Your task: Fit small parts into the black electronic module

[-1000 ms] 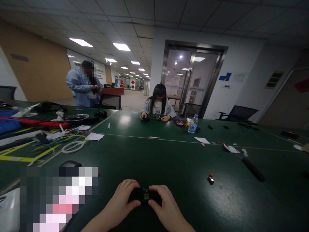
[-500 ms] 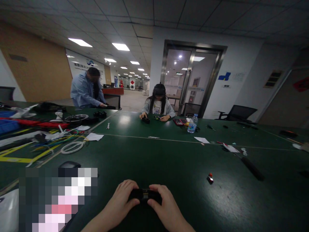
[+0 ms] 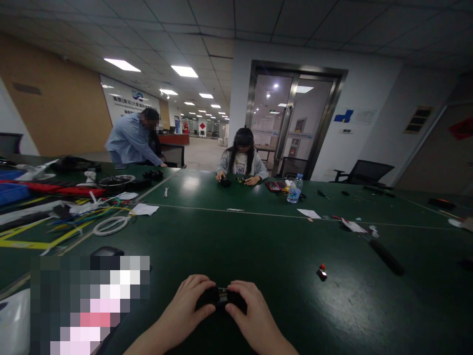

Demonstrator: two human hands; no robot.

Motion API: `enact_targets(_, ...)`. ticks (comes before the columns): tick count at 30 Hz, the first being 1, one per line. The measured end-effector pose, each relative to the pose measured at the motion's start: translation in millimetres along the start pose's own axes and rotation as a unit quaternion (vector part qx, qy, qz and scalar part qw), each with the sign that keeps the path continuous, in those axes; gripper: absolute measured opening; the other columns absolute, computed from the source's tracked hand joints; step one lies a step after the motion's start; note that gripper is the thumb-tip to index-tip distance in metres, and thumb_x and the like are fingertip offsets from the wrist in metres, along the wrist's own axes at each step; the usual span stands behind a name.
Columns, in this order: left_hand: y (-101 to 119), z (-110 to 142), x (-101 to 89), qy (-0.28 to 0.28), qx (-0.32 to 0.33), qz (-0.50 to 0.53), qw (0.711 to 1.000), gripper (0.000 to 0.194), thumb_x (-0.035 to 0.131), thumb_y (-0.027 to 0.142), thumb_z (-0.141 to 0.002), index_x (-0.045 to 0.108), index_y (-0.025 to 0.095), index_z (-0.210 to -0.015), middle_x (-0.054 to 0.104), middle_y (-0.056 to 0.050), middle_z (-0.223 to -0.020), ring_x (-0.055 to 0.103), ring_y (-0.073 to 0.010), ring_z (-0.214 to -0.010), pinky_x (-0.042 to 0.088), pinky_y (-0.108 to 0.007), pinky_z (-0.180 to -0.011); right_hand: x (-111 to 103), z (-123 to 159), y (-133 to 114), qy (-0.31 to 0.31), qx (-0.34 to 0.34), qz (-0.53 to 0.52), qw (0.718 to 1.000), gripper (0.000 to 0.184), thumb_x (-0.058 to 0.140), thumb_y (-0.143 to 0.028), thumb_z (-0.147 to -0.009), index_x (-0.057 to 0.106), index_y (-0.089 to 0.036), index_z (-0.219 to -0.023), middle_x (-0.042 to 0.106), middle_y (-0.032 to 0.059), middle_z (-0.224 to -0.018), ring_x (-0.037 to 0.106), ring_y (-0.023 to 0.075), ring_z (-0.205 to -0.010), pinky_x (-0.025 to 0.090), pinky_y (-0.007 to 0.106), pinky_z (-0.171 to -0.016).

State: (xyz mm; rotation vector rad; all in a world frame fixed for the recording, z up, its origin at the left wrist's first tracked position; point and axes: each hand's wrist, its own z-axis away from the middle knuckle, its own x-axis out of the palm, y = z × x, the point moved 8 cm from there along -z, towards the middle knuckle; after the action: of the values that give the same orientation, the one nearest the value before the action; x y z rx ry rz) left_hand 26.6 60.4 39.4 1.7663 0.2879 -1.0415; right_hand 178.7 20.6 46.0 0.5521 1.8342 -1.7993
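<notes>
A small black device with a shiny metallic part in its middle is between my two hands, low in the view, close to the green table top. My left hand grips its left end, thumb at the near side and fingers over the far side. On the right end, my right hand is closed the same way. Both palms hide most of the device, so its exact kind cannot be told. To the right lies a tiny red and silver item, apart from my hands.
A black mouse-like object lies left, behind a blurred-out patch. White coiled cable, wires and blue bins crowd the left. A black-handled tool lies right. Across the table sits a person near a water bottle; another person leans at left.
The black device has tilted slightly between my hands, and my fingertips have shifted a little inward over it. The person at left has bent further forward.
</notes>
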Motion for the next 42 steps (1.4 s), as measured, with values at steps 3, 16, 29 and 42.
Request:
enact_targets(3,3,-1,-1.1,-0.004,-0.003,-0.004,1.0,0.035,0.061,0.021,-0.073,0.06,0.027,-0.108,0.057,-0.004,-0.112,0.048,-0.0266,-0.107,0.037,-0.042,-0.094,0,-1,-3,0.003,-0.009,0.009,1.0,0.029,0.057,-0.026,-0.076,0.062,-0.027,-0.105,0.056,0.0019,-0.117,0.047,0.0219,-0.113,0.035,0.036,-0.096)
enact_targets(16,7,1,-2.7,-0.013,-0.002,0.001,1.0,0.032,0.06,0.022,-0.075,0.06,0.026,-0.107,0.058,-0.004,-0.111,0.048,-0.0262,-0.106,0.037,-0.042,-0.093,2,-5,-5,-0.003,-0.01,0.019,1.0,0.024,0.057,-0.027,-0.077,0.065,-0.029,-0.1,0.059,0.0005,-0.111,0.05,0.021,-0.108,0.037,0.036,-0.092)
enact_targets(29,8,2,-1.9,-0.018,0.005,0.029,0.999,0.036,0.063,0.022,-0.075,0.058,0.026,-0.11,0.057,-0.003,-0.109,0.048,-0.0237,-0.105,0.037,-0.039,-0.093,2,-3,-9,-0.004,-0.014,0.003,1.0,0.02,0.057,-0.024,-0.077,0.064,-0.029,-0.095,0.058,-0.0007,-0.11,0.05,0.0215,-0.108,0.037,0.036,-0.092)
enact_targets(42,7,1,-0.5,-0.018,0.014,0.025,0.999,0.036,0.062,0.021,-0.074,0.057,0.026,-0.11,0.058,-0.004,-0.109,0.049,-0.0243,-0.104,0.037,-0.039,-0.093,-11,-6,1,0.066,-0.014,-0.105,0.992,0.022,0.054,-0.027,-0.079,0.062,-0.024,-0.099,0.061,0.0026,-0.102,0.055,0.0213,-0.1,0.041,0.031,-0.088)
